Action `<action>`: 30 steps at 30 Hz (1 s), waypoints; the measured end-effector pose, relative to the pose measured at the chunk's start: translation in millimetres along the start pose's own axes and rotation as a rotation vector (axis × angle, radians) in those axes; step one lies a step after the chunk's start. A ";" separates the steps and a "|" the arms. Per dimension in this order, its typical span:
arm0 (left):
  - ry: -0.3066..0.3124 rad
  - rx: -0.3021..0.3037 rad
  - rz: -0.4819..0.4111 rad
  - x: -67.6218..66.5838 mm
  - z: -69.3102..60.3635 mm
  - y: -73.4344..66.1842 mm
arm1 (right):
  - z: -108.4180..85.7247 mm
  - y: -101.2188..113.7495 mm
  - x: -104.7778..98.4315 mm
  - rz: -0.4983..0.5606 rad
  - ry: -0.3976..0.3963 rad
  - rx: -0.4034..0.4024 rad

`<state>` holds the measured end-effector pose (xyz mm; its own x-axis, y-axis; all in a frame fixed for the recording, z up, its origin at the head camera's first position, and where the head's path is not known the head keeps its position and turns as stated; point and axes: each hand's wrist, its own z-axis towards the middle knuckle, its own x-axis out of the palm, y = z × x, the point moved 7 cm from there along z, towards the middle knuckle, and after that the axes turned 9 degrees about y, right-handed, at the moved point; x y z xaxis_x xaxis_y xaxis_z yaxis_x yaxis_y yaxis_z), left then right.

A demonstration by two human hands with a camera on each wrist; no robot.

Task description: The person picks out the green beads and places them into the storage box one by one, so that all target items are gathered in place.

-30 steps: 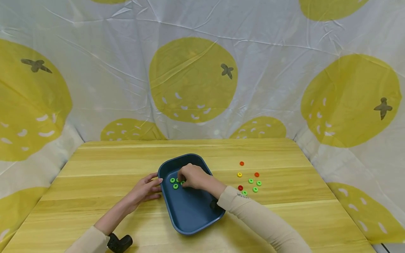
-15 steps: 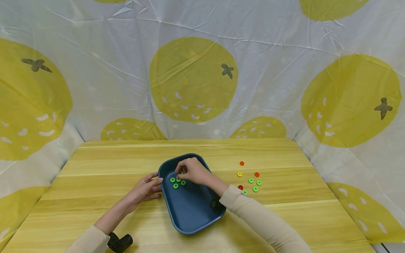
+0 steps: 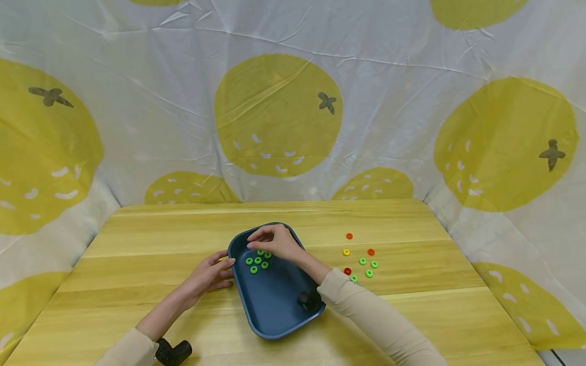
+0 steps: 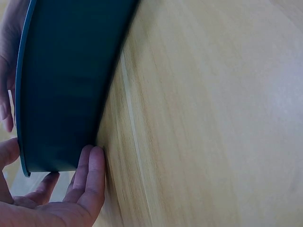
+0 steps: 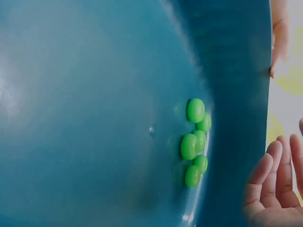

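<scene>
A dark blue tray [image 3: 273, 337] holds several green rings [image 3: 258, 260] near its far left part; the right wrist view shows these green rings [image 5: 189, 146] beside the wall. My left hand [image 3: 208, 277] touches the tray's left side; in the left wrist view, the left hand [image 4: 66, 203] has its thumb at the rim and extended fingers against the outer wall [image 4: 66, 94]. Above the far end of the tray is my right hand [image 3: 280, 245], fingers slightly bent and apart. Nothing is visible in the right hand [image 5: 279, 189] in the right wrist view.
On the wooden table [image 3: 160, 234], right of the tray, lie several green rings [image 3: 369, 274], a yellow ring [image 3: 346, 252] and red or orange rings [image 3: 371, 252]. A black device [image 3: 173, 352] is at the left wrist, another [image 3: 308, 300] below the right wrist. A patterned cloth hangs behind.
My right hand has lifted up and away from the green rings in the tray, its fingers parting and uncovering more rings. The left hand and tray stay in place.
</scene>
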<state>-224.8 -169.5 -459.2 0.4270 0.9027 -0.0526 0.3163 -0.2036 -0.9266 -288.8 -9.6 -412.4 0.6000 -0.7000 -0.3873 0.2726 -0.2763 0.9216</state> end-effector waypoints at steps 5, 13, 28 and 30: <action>-0.002 0.001 -0.002 0.1 0.0 2.0 | -1.8 -5.6 -2.9 0.121 -0.032 0.043; 0.000 0.004 -0.008 0.6 -0.7 1.3 | -6.7 -4.6 -16.0 0.287 -0.078 0.096; 0.005 0.008 -0.005 -0.4 -0.3 0.0 | -36.6 7.1 -52.9 0.426 -0.112 0.063; 0.009 0.008 -0.003 -0.2 -0.2 -0.2 | -41.7 6.3 -57.2 0.418 -0.122 0.069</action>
<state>-224.8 -169.8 -459.0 0.4333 0.9001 -0.0466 0.3106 -0.1977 -0.9297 -290.0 56.1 -385.5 0.5539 -0.8323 0.0210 -0.0276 0.0069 0.9996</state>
